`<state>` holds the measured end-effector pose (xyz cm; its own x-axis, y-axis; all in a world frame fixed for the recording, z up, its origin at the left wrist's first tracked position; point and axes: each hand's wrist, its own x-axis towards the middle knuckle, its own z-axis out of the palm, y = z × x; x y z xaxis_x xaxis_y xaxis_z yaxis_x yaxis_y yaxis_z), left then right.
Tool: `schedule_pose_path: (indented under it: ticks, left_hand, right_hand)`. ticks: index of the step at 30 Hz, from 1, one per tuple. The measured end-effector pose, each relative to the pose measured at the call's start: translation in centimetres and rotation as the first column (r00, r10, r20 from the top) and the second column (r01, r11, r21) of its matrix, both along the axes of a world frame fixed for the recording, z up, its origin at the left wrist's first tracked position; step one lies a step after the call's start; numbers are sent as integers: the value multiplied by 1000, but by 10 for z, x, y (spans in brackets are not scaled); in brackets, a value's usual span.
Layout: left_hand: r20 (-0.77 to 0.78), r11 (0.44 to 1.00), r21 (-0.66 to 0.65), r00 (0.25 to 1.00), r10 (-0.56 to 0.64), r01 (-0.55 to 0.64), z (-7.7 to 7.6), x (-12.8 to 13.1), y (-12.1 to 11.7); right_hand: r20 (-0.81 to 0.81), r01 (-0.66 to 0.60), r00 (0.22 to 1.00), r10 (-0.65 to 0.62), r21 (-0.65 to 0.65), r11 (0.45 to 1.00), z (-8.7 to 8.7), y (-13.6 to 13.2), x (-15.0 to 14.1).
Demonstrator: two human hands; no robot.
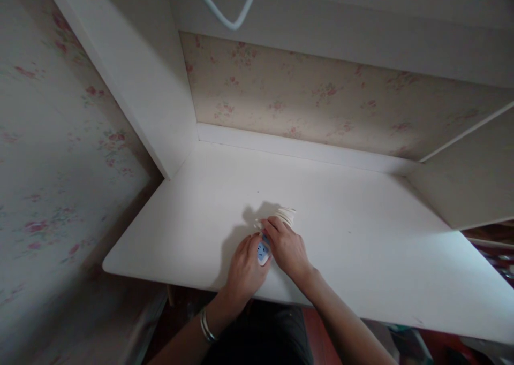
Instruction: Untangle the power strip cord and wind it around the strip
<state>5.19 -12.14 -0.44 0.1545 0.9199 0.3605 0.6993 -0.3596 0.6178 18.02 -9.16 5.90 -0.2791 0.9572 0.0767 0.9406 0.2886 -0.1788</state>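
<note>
On the white desk (361, 236), room for moving spans both sides and back to the baseboard (301, 148); front edge near the wrists. Left hand (246, 263) grasps the blue-and-white power strip (263, 252). Right hand (287, 247), fingers curled at strip's far end by the coiled white cord (286, 213); exact grip hidden. Step looks like two-handed strip-and-cord handling; next move calls for steady left hold, loops kept together.

White desk (361, 220), floral wallpaper (301, 97) behind, white upright panel (136, 65), pale bent rod (234, 25) above.
</note>
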Motion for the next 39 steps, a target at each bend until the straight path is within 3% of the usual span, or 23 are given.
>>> schedule_pose_path:
  ticks: [6, 11, 16, 22, 27, 30, 33, 36, 39]
  left_hand:
    - [-70, 998, 67, 997, 8, -4, -6, 6, -2]
    - [-81, 999, 39, 997, -8, 11, -4, 4, -2]
    - [15, 988, -23, 988, -153, 154, 9, -13, -4]
    - [168, 991, -41, 979, -115, 124, 16, -32, 29]
    - [254, 917, -147, 910, -327, 370, 11, -31, 54]
    - [311, 905, -183, 896, -318, 384, 12, -29, 55]
    - [357, 901, -237, 895, -266, 363, 14, -28, 53]
    - [388, 904, -261, 894, -223, 339, 16, -27, 53]
    - [397, 912, -244, 892, -217, 330, 16, -23, 52]
  right_hand:
    - [-4, -83, 997, 83, -8, 996, -4, 1, 5]
    - [-53, -17, 998, 17, 1, 1000, -2, 1, 2]
    - [-111, 20, 994, -16, 36, 999, -3, 3, 6]
    - [-188, -79, 978, 94, 85, 993, -15, -2, 20]
    - [-283, -110, 948, 145, 136, 985, -27, -8, 28]
    - [-440, -81, 885, 154, 179, 981, -40, -12, 36]
    - [-645, 90, 763, 35, 161, 983, -54, -17, 47]
    - [-737, 238, 659, -153, 12, 971, -60, -20, 55]
    - [-784, 293, 524, -333, -202, 935, -56, -21, 56]
